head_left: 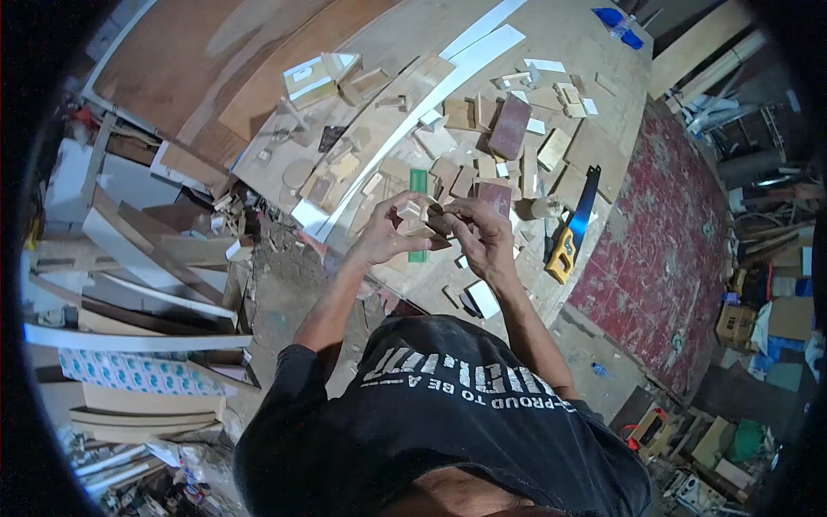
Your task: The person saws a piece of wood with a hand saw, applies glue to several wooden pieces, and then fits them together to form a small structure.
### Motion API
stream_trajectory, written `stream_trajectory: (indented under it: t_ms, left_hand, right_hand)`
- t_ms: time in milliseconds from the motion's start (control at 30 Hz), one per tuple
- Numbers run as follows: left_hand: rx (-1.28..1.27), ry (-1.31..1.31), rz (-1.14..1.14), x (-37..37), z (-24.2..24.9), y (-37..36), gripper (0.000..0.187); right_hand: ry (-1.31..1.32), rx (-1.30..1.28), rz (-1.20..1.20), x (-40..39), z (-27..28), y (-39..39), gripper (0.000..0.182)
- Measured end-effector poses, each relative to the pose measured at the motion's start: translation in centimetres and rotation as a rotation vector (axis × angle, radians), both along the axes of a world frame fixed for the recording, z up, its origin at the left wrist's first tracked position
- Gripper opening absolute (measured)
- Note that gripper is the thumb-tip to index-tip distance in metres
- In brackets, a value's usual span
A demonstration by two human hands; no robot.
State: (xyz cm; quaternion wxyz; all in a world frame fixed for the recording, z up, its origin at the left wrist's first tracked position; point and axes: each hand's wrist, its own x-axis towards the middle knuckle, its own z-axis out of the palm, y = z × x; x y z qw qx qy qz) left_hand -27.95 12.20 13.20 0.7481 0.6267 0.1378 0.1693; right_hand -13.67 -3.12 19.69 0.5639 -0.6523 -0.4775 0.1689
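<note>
Over the near part of the workbench, my left hand is closed around a small wooden piece, thumb and fingers at its two sides. My right hand meets it from the other side, its fingers pinched at the piece's edge; whether a second small part sits between them I cannot make out. Behind the hands, a green strip shows above and below the held piece. A hand saw with a yellow handle lies to the right of my right hand. A dark red block lies farther back.
Many wood offcuts lie scattered over the workbench. Long white curved strips cross it. A blue item sits at the far corner. Curved panels are stacked at left; a dusty red board lies at right.
</note>
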Motion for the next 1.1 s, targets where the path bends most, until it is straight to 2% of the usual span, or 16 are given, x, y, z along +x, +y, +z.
stream_trajectory:
  t_ms: [33, 100, 133, 200, 233, 300, 400, 500, 567, 633, 667, 733, 800, 900, 1033, 1100]
  left_hand:
    - [0.052, 0.021, 0.017, -0.5, 0.1, -0.6, 0.076]
    - [0.128, 0.072, 0.032, -1.3, 0.8, -1.3, 0.076]
    - [0.205, 0.121, 0.035, -1.7, 1.6, -1.6, 0.075]
    - [0.231, 0.154, 0.028, -2.2, 2.8, -2.3, 0.074]
    - [0.258, 0.180, 0.015, -2.3, 3.4, -2.6, 0.073]
    - [0.248, 0.175, 0.024, -2.6, 4.5, -3.4, 0.070]
    - [0.269, 0.182, 0.015, -3.1, 4.6, -3.9, 0.066]
    - [0.316, 0.215, 0.001, -3.1, 5.0, -4.5, 0.063]
    - [0.332, 0.236, 0.002, -3.1, 5.2, -4.9, 0.062]
    - [0.230, 0.253, -0.018, -3.3, 5.1, -5.4, 0.061]
    - [0.231, 0.253, -0.017, -3.4, 4.8, -5.6, 0.061]
    - [0.055, 0.240, 0.017, -3.5, 4.1, -6.0, 0.060]
    - [0.038, 0.241, 0.006, -3.3, 3.5, -6.3, 0.059]
    - [-0.043, 0.231, -0.012, -3.4, 3.6, -6.5, 0.057]
    - [-0.256, 0.185, -0.041, -3.8, 5.0, -7.1, 0.056]
    - [-0.173, 0.177, -0.036, -3.8, 4.1, -7.2, 0.057]
  right_hand:
    - [0.002, -0.001, 0.012, -0.5, -0.2, -0.3, 0.018]
    - [0.310, -0.073, -0.037, -1.6, -0.7, -1.0, 0.013]
    - [0.314, -0.076, -0.029, -1.9, -0.6, -1.3, 0.013]
    - [0.505, -0.212, -0.034, -2.0, -0.2, -1.9, 0.012]
    - [0.505, -0.213, -0.029, -2.1, -0.3, -2.2, 0.012]
    - [0.194, -0.069, 0.060, -2.1, -0.5, -2.7, 0.013]
    - [0.335, -0.129, 0.057, -2.5, 0.2, -3.4, 0.013]
    - [0.355, -0.305, 0.078, -2.0, -0.7, -4.0, 0.010]
    - [0.397, -0.300, 0.103, -1.8, -0.8, -4.2, 0.009]
    - [0.440, -0.298, 0.125, -1.6, -1.2, -4.4, 0.009]
    - [0.455, -0.213, 0.136, -1.5, -1.7, -4.6, 0.010]
    - [0.473, -0.129, 0.144, -1.5, -2.0, -4.8, 0.011]
    - [0.473, -0.105, 0.164, -1.5, -2.2, -5.1, 0.012]
    - [0.575, -0.165, 0.150, -1.4, -2.0, -5.6, 0.012]
    - [0.534, -0.172, 0.118, -1.3, -0.9, -6.3, 0.014]
    - [0.459, -0.220, 0.171, -1.3, -0.2, -6.6, 0.014]
